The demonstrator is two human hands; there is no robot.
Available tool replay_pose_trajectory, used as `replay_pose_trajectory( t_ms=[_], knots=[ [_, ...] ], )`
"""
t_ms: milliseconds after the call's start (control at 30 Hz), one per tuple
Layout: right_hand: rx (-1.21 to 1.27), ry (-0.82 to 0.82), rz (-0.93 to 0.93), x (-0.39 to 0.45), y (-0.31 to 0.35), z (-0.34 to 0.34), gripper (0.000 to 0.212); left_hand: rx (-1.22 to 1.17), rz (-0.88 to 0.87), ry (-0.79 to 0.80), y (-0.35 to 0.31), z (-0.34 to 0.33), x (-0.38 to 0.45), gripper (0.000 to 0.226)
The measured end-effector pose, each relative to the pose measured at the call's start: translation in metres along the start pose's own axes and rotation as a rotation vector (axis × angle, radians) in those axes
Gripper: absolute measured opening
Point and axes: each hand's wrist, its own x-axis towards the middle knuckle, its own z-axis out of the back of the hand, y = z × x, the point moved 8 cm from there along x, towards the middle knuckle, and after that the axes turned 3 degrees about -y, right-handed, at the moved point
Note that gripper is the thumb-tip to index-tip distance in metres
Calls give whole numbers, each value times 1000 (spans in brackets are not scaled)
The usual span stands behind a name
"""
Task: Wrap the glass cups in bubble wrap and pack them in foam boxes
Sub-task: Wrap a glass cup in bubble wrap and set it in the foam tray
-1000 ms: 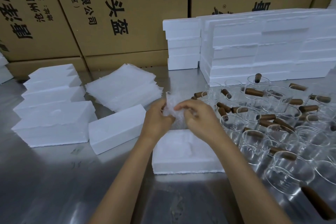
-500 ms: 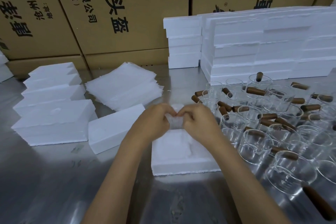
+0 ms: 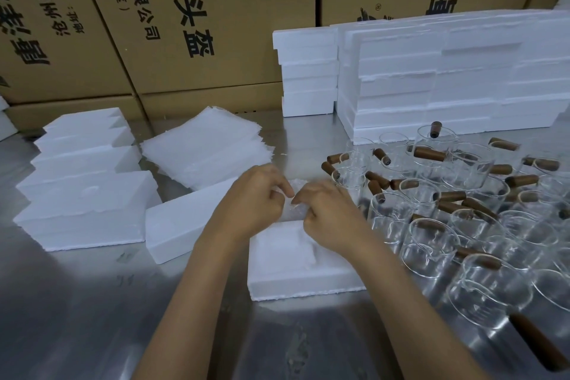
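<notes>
A bubble-wrapped cup (image 3: 293,208) sits at the far end of an open white foam box (image 3: 290,268) in the middle of the steel table. My left hand (image 3: 256,200) and my right hand (image 3: 330,216) both grip the wrapped cup from either side with curled fingers, pressing it down into the box. The cup itself is mostly hidden by the wrap and my hands. Several bare glass cups with brown wooden handles (image 3: 462,210) stand crowded to the right. A stack of bubble wrap sheets (image 3: 206,148) lies behind my hands.
A foam lid (image 3: 179,222) lies just left of the box. Closed foam boxes (image 3: 83,200) are stacked at the left, and taller foam stacks (image 3: 431,77) stand at the back right. Cardboard cartons (image 3: 185,25) wall off the back.
The wrapped cup has come down from above the table into the far end of the foam box. Both hands have lowered with it and closed in around it.
</notes>
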Motion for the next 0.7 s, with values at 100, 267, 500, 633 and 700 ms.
replay_pose_trajectory(
  t_ms=[100,267,500,633,700],
  knots=[
    [58,5,4,1,1,2,48,-25,23,88,5,-12,0,28],
    [402,-254,-137,3,-17,38,44,-314,196,202,22,-29,-5,44],
    [317,-54,-124,2,-12,15,22,-248,176,193,25,-35,-2,54],
    [292,1,-77,2,-11,15,23,-278,139,172,21,-31,-2,19],
    [245,33,-67,0,-9,13,29,-229,151,175,24,-32,-2,22]
  ],
)
